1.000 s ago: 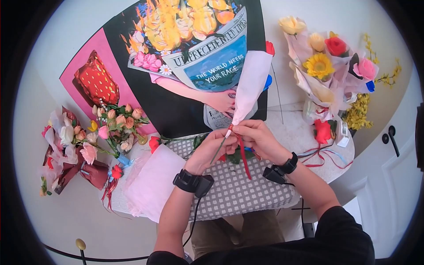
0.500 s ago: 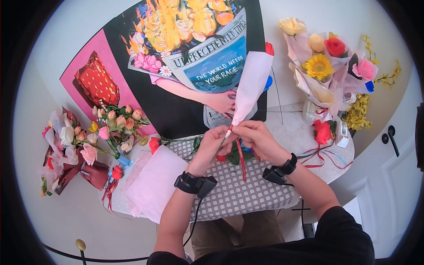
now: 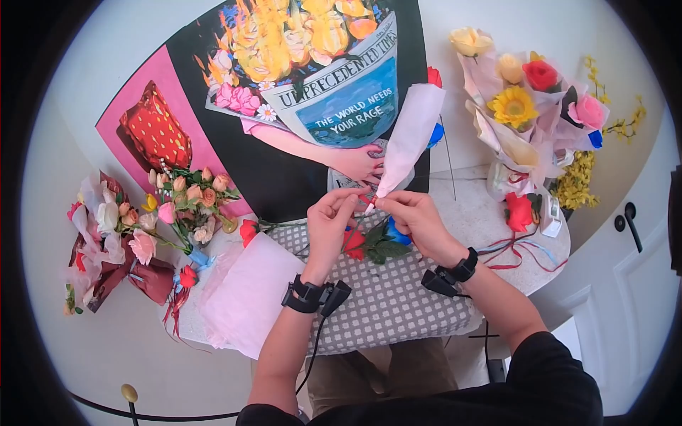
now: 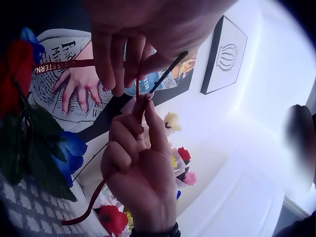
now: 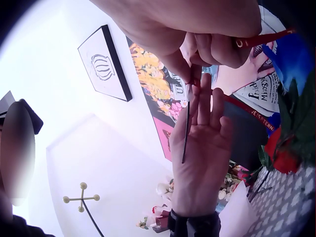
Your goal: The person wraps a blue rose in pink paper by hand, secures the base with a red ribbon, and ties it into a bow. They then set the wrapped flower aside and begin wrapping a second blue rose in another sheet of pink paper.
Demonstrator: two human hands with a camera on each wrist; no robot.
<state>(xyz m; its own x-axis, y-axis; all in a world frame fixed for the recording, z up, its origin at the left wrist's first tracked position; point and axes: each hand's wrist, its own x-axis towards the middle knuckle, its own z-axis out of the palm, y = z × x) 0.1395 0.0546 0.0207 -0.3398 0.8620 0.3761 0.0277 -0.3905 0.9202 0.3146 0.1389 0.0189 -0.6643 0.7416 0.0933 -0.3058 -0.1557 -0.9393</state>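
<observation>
A single red rose (image 3: 434,76) wrapped in a pale pink paper cone (image 3: 412,138) points up and away. My right hand (image 3: 421,226) pinches its narrow base between thumb and fingertips. Red printed ribbon (image 5: 256,118) is wound at that base; one end leads off past the fingers of my left hand (image 3: 331,224), which pinches it close beside the cone. Another ribbon tail (image 4: 94,200) trails from under my right hand. Out of the wrapping's end, the thin dark stem (image 5: 185,133) lies across the left palm in the right wrist view.
Below my hands, red (image 3: 353,243) and blue roses (image 3: 398,232) lie on a grey dotted cushion (image 3: 398,305). Pink paper sheets (image 3: 249,298) are at left. Bouquets stand right (image 3: 513,106) and left (image 3: 195,195); a painted poster (image 3: 241,163) leans behind. Loose ribbons (image 3: 515,259) lie at right.
My left hand has shifted up and slightly left, and its fingers have drawn the ribbon aside. The ribbon tail that hung below the hands is no longer there in the head view. The right hand has barely moved.
</observation>
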